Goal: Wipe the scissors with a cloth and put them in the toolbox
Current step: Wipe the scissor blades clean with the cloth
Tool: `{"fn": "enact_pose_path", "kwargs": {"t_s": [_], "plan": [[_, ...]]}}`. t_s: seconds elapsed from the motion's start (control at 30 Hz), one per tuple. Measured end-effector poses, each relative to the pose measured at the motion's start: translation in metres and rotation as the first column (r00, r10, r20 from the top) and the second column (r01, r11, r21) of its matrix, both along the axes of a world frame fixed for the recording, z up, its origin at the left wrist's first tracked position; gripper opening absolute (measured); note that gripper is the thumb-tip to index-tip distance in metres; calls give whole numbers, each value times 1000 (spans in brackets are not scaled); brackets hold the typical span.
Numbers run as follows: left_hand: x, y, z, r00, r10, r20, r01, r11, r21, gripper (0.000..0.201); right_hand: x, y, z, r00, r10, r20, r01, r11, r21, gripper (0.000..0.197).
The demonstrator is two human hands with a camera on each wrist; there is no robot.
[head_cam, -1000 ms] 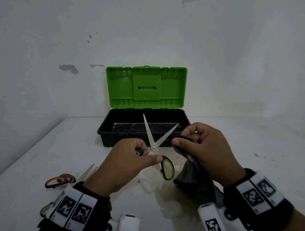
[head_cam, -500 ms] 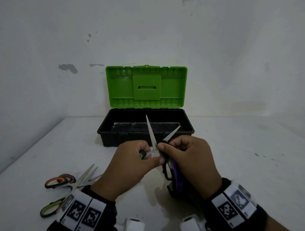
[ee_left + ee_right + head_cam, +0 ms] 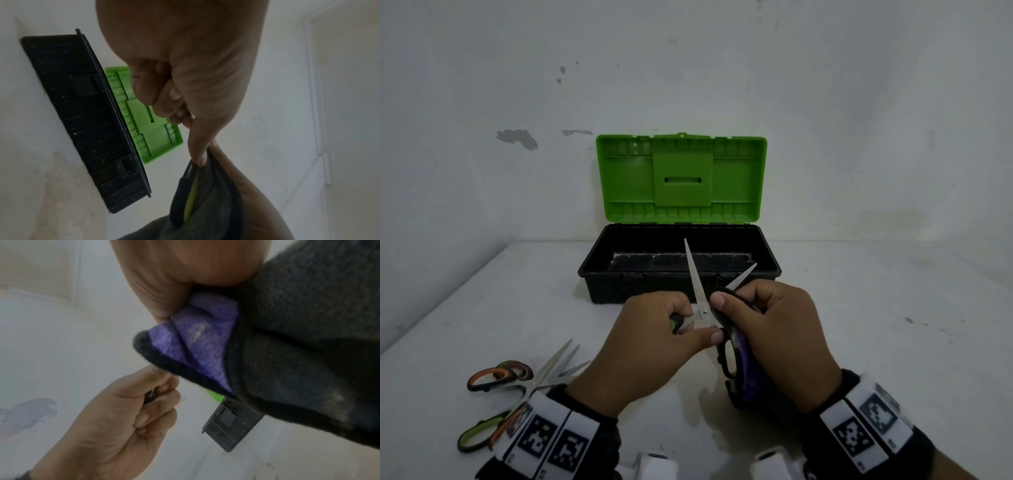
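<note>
My left hand (image 3: 654,339) grips the handle of a pair of green-and-black scissors (image 3: 697,284) held over the table, blades spread and pointing up toward the toolbox. My right hand (image 3: 767,329) pinches a dark grey and purple cloth (image 3: 744,363) around the right blade, near the pivot. The blade tip (image 3: 748,270) sticks out above my fingers. In the right wrist view the cloth (image 3: 287,337) fills the frame, with the left hand (image 3: 115,418) below it. The toolbox (image 3: 770,274) stands behind, black tray, green lid (image 3: 681,181) upright. A green-lined handle loop (image 3: 191,199) shows against the cloth in the left wrist view.
Other scissors lie on the white table at the near left: an orange-handled pair (image 3: 496,377) and a green-handled pair (image 3: 476,438), partly under my left wrist. A wall rises just behind the toolbox and along the left side.
My right hand has brought the cloth leftward onto the right blade and slid down to the pivot. The scissors have stayed in my left hand, blades still spread.
</note>
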State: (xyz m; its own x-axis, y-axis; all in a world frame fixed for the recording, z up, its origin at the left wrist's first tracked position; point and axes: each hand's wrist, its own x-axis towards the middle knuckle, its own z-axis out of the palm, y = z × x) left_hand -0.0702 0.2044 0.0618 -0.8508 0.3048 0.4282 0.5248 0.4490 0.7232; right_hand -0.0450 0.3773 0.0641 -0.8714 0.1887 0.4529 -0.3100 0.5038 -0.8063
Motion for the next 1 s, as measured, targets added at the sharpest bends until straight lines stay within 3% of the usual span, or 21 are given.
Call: {"fn": "enact_pose_path", "kwargs": {"t_s": [0.13,0.27,0.43,0.57,0.7,0.83,1.0], "plan": [[-1,-2,-1,1000,-1,12,1,1000,8,44,-7,14,5,998,-67,-21,66,998,-23,26],[-1,-5,0,999,-22,30,22,1000,9,44,-1,12,7,1000,15,25,-15,1000,-4,25],[-4,-4,-1,999,-33,18,33,999,10,45,-4,19,6,997,-72,-40,72,997,1,27],[-4,-5,1,999,-41,10,41,999,6,43,3,10,4,999,-19,-40,21,999,40,26],[-4,-5,2,998,-53,15,53,999,9,45,-5,19,6,991,-108,-85,106,994,-26,29],[-4,-8,3,998,-61,19,61,998,-8,45,1,13,8,998,-34,-55,34,999,12,28],[-4,-6,4,996,-78,42,78,997,12,46,-6,28,11,989,-126,-74,122,991,-50,31]]}}
